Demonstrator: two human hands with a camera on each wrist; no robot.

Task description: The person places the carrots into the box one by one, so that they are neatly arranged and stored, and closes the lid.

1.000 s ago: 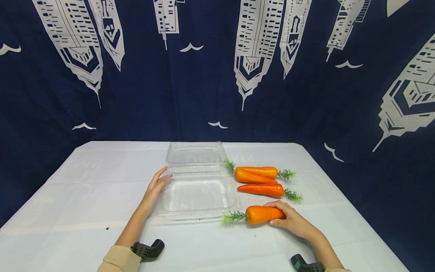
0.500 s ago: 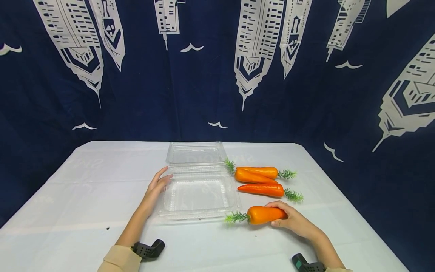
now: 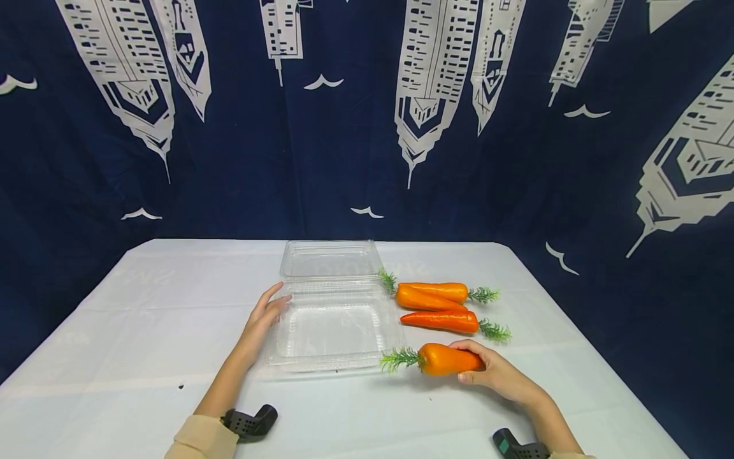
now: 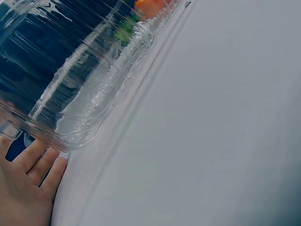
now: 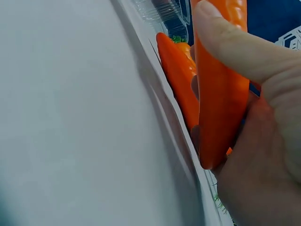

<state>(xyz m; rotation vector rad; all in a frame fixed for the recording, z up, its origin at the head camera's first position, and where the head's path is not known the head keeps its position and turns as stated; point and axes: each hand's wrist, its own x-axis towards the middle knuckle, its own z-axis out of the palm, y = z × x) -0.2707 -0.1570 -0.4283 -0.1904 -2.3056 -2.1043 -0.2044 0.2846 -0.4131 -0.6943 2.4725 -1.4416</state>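
My right hand (image 3: 497, 375) grips an orange carrot (image 3: 444, 359) by its tapered end, with the green leafy top pointing left. In the right wrist view the thumb lies along one side of that carrot (image 5: 221, 103), and the fingers are mostly hidden behind it. A shadow shows on the cloth below the carrot. At the left side of a clear plastic container (image 3: 335, 328), my left hand (image 3: 260, 325) touches the wall with its fingers extended. The container stands with its hinged lid (image 3: 332, 260) laid back, away from me.
Several more carrots lie right of the container: two lighter orange ones (image 3: 430, 297) partly overlapping, and a redder one (image 3: 440, 321) nearer me. A white cloth (image 3: 143, 319) covers the table. Behind it hangs a dark blue printed curtain (image 3: 241, 178).
The gripped carrot has risen slightly off the cloth, its leafy end tipping up, and has shifted a little to the right. My left hand and the container have stayed put.
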